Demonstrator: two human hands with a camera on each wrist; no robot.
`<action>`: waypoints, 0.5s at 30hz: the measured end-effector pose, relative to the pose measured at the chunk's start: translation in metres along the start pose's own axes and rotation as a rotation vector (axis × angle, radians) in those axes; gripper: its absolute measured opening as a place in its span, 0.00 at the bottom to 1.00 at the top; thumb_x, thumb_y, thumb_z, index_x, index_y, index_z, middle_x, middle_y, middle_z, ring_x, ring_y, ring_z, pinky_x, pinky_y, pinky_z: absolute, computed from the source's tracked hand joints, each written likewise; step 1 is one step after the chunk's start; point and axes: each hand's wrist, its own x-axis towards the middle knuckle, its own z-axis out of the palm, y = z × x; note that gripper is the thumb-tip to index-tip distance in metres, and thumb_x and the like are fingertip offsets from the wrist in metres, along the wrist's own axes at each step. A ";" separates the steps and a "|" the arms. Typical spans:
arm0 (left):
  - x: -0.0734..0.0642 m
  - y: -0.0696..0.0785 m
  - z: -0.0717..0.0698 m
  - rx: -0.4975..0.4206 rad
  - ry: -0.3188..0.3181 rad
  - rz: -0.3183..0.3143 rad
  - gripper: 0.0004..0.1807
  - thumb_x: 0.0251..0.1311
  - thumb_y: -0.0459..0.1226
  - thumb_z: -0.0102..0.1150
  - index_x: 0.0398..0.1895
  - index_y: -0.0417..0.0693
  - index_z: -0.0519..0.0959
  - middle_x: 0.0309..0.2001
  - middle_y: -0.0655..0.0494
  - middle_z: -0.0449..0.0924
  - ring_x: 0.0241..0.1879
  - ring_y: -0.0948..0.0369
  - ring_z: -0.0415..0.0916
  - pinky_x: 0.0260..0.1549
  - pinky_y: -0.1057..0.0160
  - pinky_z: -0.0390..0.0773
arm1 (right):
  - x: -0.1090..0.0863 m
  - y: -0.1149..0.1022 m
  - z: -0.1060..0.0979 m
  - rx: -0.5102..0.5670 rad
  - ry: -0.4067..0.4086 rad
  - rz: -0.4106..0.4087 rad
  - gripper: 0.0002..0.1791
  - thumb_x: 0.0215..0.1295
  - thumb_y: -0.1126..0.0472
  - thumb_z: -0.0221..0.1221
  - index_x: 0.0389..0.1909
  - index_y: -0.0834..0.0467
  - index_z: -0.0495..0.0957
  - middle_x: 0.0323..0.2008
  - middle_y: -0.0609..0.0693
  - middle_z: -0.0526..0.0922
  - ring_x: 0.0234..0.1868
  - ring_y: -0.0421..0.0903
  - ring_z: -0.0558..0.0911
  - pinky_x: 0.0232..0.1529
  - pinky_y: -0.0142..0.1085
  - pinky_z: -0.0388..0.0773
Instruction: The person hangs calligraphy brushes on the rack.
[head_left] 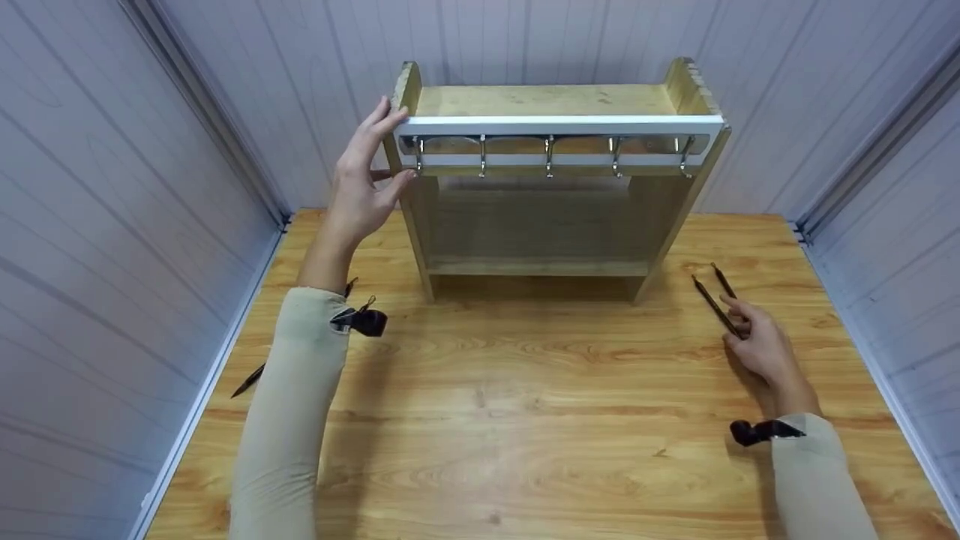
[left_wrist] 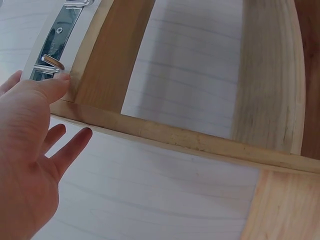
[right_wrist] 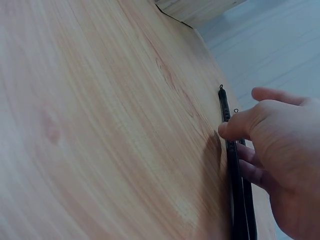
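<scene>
A wooden shelf [head_left: 536, 195] stands upright, with a white hook rail [head_left: 525, 126] bearing several metal hooks across its upper front. My left hand [head_left: 361, 176] grips the shelf's upper left corner; in the left wrist view, the thumb [left_wrist: 59, 89] presses beside the end hook [left_wrist: 52, 62] while other fingers reach past the wooden side. At the right, my right hand [head_left: 761, 345] pinches a black calligraphy brush [head_left: 712, 301] with a small loop at its end. A second black brush [head_left: 722, 279] lies alongside, partly hidden by the fingers. Both show close together in the right wrist view.
Another dark brush [head_left: 249, 379] lies on the wood-grain table [head_left: 517, 405] at the left, mostly behind my sleeve [head_left: 296, 382]. White panel walls [head_left: 82, 247] enclose the table at the back and both sides. The shelf stands close to the back wall.
</scene>
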 end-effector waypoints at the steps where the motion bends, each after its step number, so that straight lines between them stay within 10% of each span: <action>1: 0.000 0.000 0.001 -0.002 0.004 -0.003 0.36 0.74 0.26 0.68 0.83 0.47 0.73 0.92 0.45 0.58 0.90 0.48 0.62 0.60 0.42 0.93 | 0.000 0.000 0.000 -0.002 -0.006 0.001 0.39 0.78 0.74 0.59 0.88 0.60 0.64 0.73 0.78 0.74 0.70 0.80 0.78 0.67 0.77 0.79; 15: 0.004 -0.006 0.006 -0.022 0.053 0.058 0.32 0.73 0.26 0.68 0.79 0.45 0.76 0.88 0.39 0.64 0.82 0.48 0.74 0.54 0.48 0.96 | 0.006 -0.004 -0.006 -0.051 -0.138 0.076 0.34 0.79 0.72 0.55 0.85 0.65 0.67 0.67 0.78 0.80 0.64 0.76 0.82 0.61 0.69 0.84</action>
